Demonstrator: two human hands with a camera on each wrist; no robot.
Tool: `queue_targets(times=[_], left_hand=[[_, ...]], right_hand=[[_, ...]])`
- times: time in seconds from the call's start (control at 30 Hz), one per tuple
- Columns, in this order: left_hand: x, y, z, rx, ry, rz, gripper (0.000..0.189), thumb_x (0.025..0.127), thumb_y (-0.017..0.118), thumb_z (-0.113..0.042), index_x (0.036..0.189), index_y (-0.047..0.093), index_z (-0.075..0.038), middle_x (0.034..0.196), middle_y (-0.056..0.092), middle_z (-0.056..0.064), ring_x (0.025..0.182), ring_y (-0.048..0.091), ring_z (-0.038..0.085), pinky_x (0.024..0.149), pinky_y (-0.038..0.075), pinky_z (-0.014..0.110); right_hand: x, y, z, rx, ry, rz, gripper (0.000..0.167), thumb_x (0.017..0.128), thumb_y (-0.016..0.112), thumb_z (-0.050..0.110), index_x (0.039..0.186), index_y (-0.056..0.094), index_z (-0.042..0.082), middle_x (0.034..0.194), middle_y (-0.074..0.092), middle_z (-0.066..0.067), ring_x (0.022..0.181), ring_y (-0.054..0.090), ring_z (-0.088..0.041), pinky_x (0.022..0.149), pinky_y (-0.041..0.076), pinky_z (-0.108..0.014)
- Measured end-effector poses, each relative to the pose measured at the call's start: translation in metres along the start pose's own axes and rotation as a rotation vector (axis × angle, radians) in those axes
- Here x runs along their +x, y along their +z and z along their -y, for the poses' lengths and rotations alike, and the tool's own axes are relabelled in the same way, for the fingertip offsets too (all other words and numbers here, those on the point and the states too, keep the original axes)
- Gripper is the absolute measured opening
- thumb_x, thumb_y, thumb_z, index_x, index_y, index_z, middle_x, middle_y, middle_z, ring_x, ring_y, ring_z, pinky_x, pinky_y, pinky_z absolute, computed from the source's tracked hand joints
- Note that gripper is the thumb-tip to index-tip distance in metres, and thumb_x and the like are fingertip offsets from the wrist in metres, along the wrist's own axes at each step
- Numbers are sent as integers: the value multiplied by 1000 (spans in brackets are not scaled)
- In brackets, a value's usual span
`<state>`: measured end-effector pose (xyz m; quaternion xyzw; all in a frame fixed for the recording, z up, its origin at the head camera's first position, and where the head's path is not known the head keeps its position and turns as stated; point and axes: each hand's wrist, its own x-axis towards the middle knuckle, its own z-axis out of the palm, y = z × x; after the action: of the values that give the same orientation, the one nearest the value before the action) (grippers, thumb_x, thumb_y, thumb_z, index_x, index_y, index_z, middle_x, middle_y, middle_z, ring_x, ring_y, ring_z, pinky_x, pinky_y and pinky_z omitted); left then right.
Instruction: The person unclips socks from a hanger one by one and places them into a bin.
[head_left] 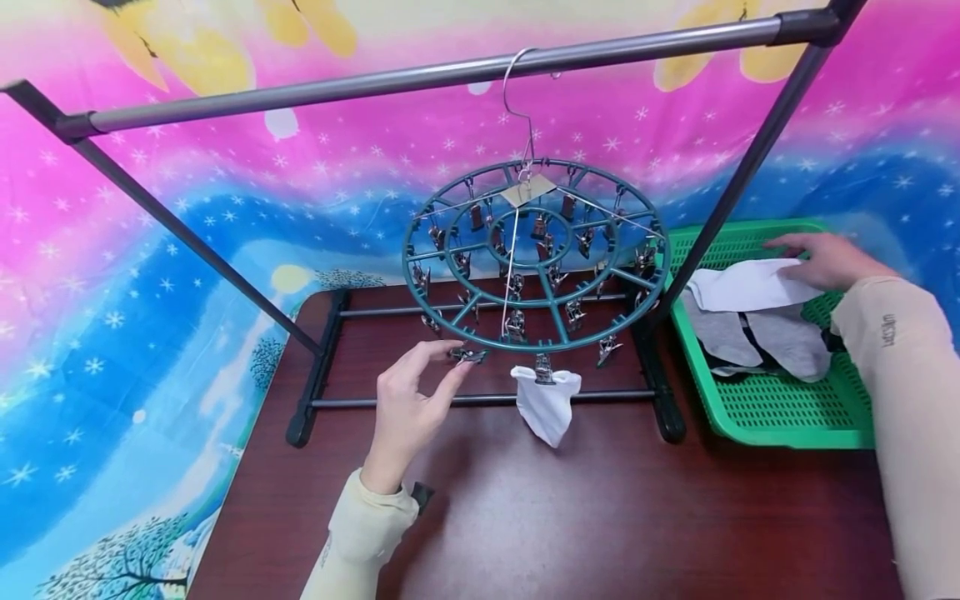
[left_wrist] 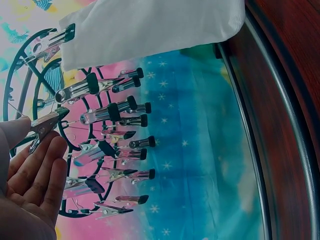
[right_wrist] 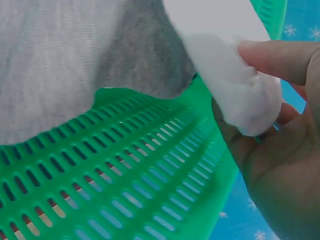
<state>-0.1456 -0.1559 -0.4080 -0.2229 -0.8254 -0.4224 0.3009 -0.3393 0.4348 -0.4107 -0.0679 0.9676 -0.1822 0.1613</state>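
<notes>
My left hand (head_left: 408, 408) pinches a metal clip (head_left: 468, 356) between thumb and fingers at the near left rim of a round green clip hanger (head_left: 551, 312). In the left wrist view the clip's handles lie between thumb and fingertips. To the right of that hand, a white sock (head_left: 545, 410) hangs from another clip. Over the basket, my right hand (head_left: 828, 260) holds one end of a second white sock (head_left: 742, 286), the thumb on top and fingers underneath. Grey socks (head_left: 787, 337) with black parts lie below it.
A green slotted basket (head_left: 780, 417) stands on the right of the dark red table (head_left: 570, 517). The hanger hooks over the bar (head_left: 375, 87) of a dark metal rack, whose feet rest on the table. Several other clips dangle from the hanger. A patterned cloth (head_left: 187, 200) hangs behind.
</notes>
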Motion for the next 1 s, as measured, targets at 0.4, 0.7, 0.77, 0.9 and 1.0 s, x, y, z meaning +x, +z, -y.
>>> queue_targets(times=[0.4, 0.7, 0.77, 0.9, 1.0], left_hand=[[0, 0, 1, -2, -1, -4, 27, 90, 82, -14, 115, 74, -8, 102, 78, 5, 92, 75, 20, 80, 59, 37], [-1, -1, 0, -16, -39, 20, 26, 91, 81, -16, 115, 74, -7, 104, 78, 7, 94, 74, 18, 82, 60, 39], [-1, -1, 0, -12, -41, 23, 26, 91, 81, -16, 116, 74, -8, 105, 78, 6, 94, 74, 16, 83, 60, 38], [-1, -2, 0, -13, -42, 25, 26, 92, 80, -16, 116, 74, -9, 105, 78, 7, 95, 74, 16, 84, 59, 36], [-1, -2, 0, -16, -37, 22, 27, 91, 80, -16, 116, 74, -9, 105, 78, 8, 95, 74, 18, 84, 59, 38]], right_hand=[[5, 20, -13, -71, 57, -100, 47, 103, 51, 7, 147, 45, -8, 134, 47, -46, 117, 49, -64, 91, 44, -75], [8, 26, -16, -238, 45, -91, 42, 99, 49, 2, 138, 51, -14, 132, 51, -46, 106, 58, -59, 86, 48, -70], [7, 28, -15, -223, 53, -84, 42, 100, 48, 2, 139, 49, -15, 133, 49, -46, 109, 56, -61, 88, 47, -71], [6, 29, -14, -213, 50, -72, 44, 101, 49, 4, 140, 46, -16, 134, 47, -47, 112, 53, -63, 91, 46, -72], [7, 28, -14, -209, 51, -57, 45, 101, 48, 5, 140, 45, -17, 135, 47, -47, 113, 52, -64, 92, 45, -73]])
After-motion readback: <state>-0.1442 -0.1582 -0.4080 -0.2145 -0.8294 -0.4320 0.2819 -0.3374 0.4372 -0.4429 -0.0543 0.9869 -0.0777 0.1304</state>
